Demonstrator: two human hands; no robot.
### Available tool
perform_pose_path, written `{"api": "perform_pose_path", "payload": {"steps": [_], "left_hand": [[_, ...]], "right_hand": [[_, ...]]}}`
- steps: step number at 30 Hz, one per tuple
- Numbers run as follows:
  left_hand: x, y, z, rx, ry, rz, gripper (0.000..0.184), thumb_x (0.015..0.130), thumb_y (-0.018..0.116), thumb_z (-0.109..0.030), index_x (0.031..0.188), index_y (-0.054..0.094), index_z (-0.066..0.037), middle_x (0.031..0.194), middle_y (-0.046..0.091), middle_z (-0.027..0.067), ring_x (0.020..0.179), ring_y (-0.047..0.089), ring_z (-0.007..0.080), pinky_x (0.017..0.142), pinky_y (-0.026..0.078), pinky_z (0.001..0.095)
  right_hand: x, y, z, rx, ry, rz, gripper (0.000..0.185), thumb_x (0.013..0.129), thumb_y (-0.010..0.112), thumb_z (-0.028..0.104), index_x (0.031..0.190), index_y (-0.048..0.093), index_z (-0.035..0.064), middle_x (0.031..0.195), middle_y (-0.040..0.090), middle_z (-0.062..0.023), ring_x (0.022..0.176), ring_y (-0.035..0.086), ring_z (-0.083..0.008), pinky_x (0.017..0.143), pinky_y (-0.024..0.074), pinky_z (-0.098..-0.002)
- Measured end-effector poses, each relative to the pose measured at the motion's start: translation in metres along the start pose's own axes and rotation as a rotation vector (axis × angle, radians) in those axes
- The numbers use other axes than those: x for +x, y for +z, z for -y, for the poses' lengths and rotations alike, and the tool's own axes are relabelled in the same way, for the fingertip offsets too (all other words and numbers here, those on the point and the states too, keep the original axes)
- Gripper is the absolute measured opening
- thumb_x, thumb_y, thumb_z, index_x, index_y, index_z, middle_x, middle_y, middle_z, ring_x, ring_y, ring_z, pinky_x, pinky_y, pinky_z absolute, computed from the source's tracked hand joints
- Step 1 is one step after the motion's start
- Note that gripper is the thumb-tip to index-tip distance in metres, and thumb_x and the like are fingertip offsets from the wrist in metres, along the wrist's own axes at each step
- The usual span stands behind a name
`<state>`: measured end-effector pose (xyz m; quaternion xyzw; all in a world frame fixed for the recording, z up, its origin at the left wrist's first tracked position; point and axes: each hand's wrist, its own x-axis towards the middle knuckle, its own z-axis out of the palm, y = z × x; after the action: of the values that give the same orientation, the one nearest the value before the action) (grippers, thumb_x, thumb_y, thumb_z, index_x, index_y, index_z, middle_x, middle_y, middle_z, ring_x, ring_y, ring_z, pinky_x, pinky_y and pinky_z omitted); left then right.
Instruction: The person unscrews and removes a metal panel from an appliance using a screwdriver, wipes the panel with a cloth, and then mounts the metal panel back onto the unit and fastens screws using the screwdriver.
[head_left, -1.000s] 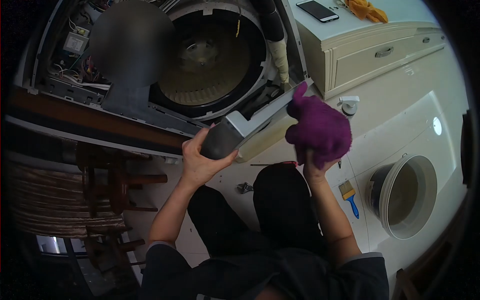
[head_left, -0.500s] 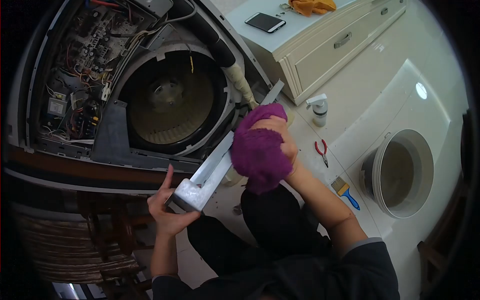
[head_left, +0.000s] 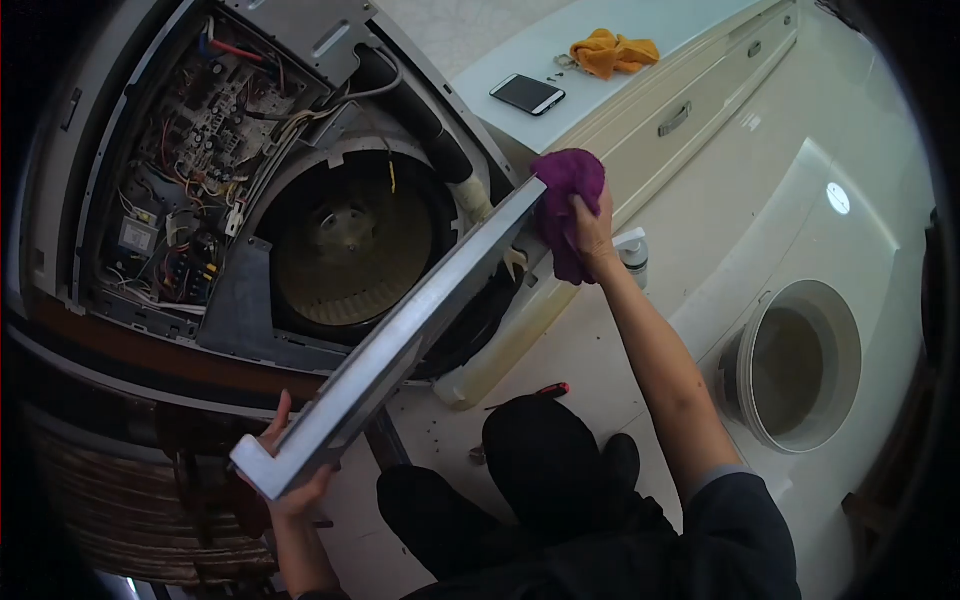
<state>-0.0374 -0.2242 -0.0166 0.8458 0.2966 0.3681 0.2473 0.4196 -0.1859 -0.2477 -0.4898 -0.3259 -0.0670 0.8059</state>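
My left hand [head_left: 302, 488] grips the lower end of a long silver metal panel [head_left: 385, 330] with a bent, L-shaped end. The panel slants up to the right, in front of an opened appliance. A bunched purple cloth [head_left: 572, 180] is in my right hand [head_left: 594, 236], pressed around the panel's upper end. Behind the panel lie the round blower wheel [head_left: 345, 260] and a circuit board with wires [head_left: 215, 135], both inside the appliance housing. The panel covers part of the housing's lower right side.
A bucket [head_left: 745, 375] of murky water stands on the right. On the cabinet top [head_left: 480, 75] lie a phone [head_left: 528, 94] and an orange cloth [head_left: 612, 55]. A spray bottle [head_left: 636, 262] is partly behind my right forearm. A red-handled tool [head_left: 552, 390] lies near my knee.
The panel has swung up, showing more of its length. My left hand has moved down and left, while my right hand and the cloth have moved up and right to its far end.
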Motion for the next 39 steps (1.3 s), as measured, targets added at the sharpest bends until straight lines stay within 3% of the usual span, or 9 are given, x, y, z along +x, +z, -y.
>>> {"api": "perform_pose_path", "payload": {"steps": [1,3,6,11,15,21,26,28,39], "left_hand": [[-0.003,-0.001,0.004,-0.106,-0.046,-0.054,0.089,0.068,0.083,-0.022,0.136,0.031,0.001,0.117,0.054,0.0132,0.117,0.054,0.0272,0.106,0.039,0.0454],[-0.007,-0.003,0.016,-0.231,-0.076,-0.189,0.107,0.066,0.084,-0.022,0.147,0.017,0.000,0.132,0.045,0.0159,0.122,0.047,0.0274,0.105,0.039,0.0439],[-0.002,0.001,0.021,-0.209,-0.078,-0.197,0.105,0.064,0.085,-0.023,0.144,0.021,-0.001,0.130,0.045,0.0131,0.117,0.050,0.0270,0.102,0.040,0.0421],[0.017,0.027,0.024,-0.289,-0.202,-0.202,0.087,0.063,0.084,-0.023,0.135,0.040,-0.001,0.122,0.052,0.0094,0.112,0.053,0.0228,0.097,0.043,0.0384],[0.044,0.039,0.012,-0.341,-0.289,-0.168,0.068,0.065,0.083,-0.021,0.123,0.052,-0.001,0.111,0.059,0.0067,0.105,0.057,0.0185,0.094,0.044,0.0334],[0.071,0.039,-0.014,-0.339,-0.399,-0.052,0.060,0.066,0.083,-0.017,0.117,0.056,-0.001,0.104,0.064,0.0065,0.097,0.062,0.0175,0.091,0.046,0.0317],[0.087,0.057,-0.027,-0.321,-0.444,0.069,0.056,0.067,0.084,-0.016,0.115,0.059,0.000,0.101,0.066,0.0078,0.093,0.064,0.0188,0.090,0.049,0.0331],[0.089,0.064,-0.021,-0.336,-0.445,0.067,0.054,0.069,0.083,-0.015,0.114,0.059,0.000,0.100,0.067,0.0102,0.092,0.065,0.0187,0.088,0.051,0.0328],[0.115,0.087,-0.034,-0.424,-0.365,0.034,0.041,0.076,0.082,-0.011,0.109,0.063,0.002,0.097,0.069,0.0083,0.084,0.067,0.0132,0.078,0.056,0.0286]], "right_hand": [[-0.003,0.003,-0.014,0.226,0.408,-0.061,0.035,0.079,0.057,0.013,0.111,0.060,0.0012,0.103,0.066,-0.0134,0.097,0.062,-0.0317,0.088,0.0471,-0.0377],[-0.011,-0.006,-0.013,0.241,0.617,-0.077,0.034,0.085,0.051,0.016,0.113,0.059,-0.0003,0.100,0.067,-0.0115,0.098,0.063,-0.0248,0.090,0.0475,-0.0353],[-0.018,-0.025,0.042,1.154,0.769,-0.039,0.049,0.095,0.049,0.036,0.127,0.053,-0.0006,0.120,0.061,-0.0130,0.109,0.059,-0.0220,0.101,0.0440,-0.0338],[-0.027,0.023,0.034,0.202,0.496,0.018,0.067,0.099,0.041,0.057,0.130,0.052,-0.0022,0.121,0.060,-0.0096,0.109,0.057,-0.0216,0.102,0.0380,-0.0305],[-0.018,0.028,0.040,0.188,0.476,-0.052,0.061,0.100,0.044,0.052,0.121,0.059,-0.0039,0.109,0.064,-0.0113,0.103,0.057,-0.0205,0.094,0.0413,-0.0317],[-0.053,0.004,-0.052,0.303,1.009,-0.183,0.056,0.099,0.050,0.044,0.123,0.056,-0.0059,0.108,0.065,-0.0133,0.096,0.061,-0.0240,0.087,0.0475,-0.0361],[-0.072,0.007,0.031,0.122,0.581,-0.529,0.040,0.097,0.059,0.024,0.125,0.054,-0.0031,0.108,0.063,-0.0120,0.099,0.060,-0.0245,0.092,0.0463,-0.0368],[-0.097,0.010,0.016,-0.143,0.322,-0.280,0.034,0.099,0.058,0.025,0.122,0.056,-0.0006,0.109,0.062,-0.0082,0.103,0.057,-0.0201,0.095,0.0412,-0.0303],[-0.115,0.081,0.161,0.018,0.189,0.016,0.040,0.088,0.060,0.003,0.127,0.055,-0.0039,0.141,0.039,-0.0171,0.126,0.046,-0.0303,0.106,0.0340,-0.0372]]}}
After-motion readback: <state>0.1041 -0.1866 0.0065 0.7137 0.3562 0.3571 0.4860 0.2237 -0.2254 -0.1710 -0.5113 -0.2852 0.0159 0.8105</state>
